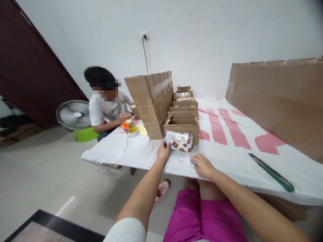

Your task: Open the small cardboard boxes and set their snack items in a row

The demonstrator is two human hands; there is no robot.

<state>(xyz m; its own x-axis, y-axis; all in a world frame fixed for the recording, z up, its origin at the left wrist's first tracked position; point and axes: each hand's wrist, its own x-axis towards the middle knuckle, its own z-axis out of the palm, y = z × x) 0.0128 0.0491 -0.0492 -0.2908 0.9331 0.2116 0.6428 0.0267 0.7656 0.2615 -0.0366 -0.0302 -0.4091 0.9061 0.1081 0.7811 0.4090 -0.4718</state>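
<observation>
My left hand [164, 151] grips the left edge of a white packet [179, 142] printed "Meal" with brown squares. The packet stands tilted against the front of an open cardboard box [181, 129]. My right hand [203, 165] is closed, its fingertips pinching a small shiny bluish-white piece [193, 164] near the table's front edge. A similar small piece [181, 159] lies on the white cloth between my hands, below the packet. What these small pieces are is too small to tell.
Stacked taped cartons [156, 104] rise beside a row of open boxes [183, 107]. A green utility knife [274, 173] lies at right, before a big cardboard sheet [275, 101]. Tape rolls [128, 124] sit near a co-worker [107, 107]. A fan [74, 115] stands behind.
</observation>
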